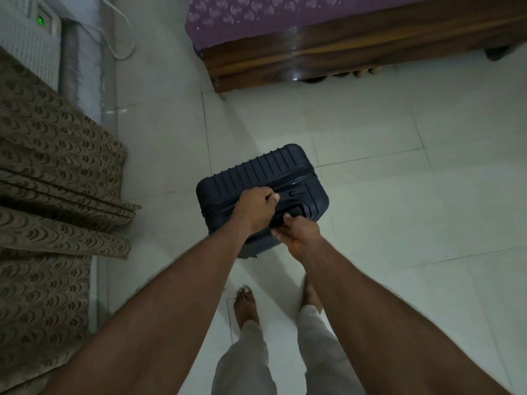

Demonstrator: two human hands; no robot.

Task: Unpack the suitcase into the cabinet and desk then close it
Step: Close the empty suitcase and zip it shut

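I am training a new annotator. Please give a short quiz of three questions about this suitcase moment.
1. True or false: the dark suitcase stands shut on the tiled floor.
2. Which hand grips the top handle? A. left hand B. right hand
3. Fill in: beyond the suitcase stands a wooden ____ with a purple cover.

Key: 1 true; 2 A; 3 bed.

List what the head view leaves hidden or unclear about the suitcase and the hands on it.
- Suitcase contents: shell is closed, nothing inside shows.
- Its wheels and base: hidden under the body.
- Top handle: mostly covered by the left hand.
- What the right hand fingers grip: hidden by the hand itself and blurred.
- Cabinet and desk: outside the frame.
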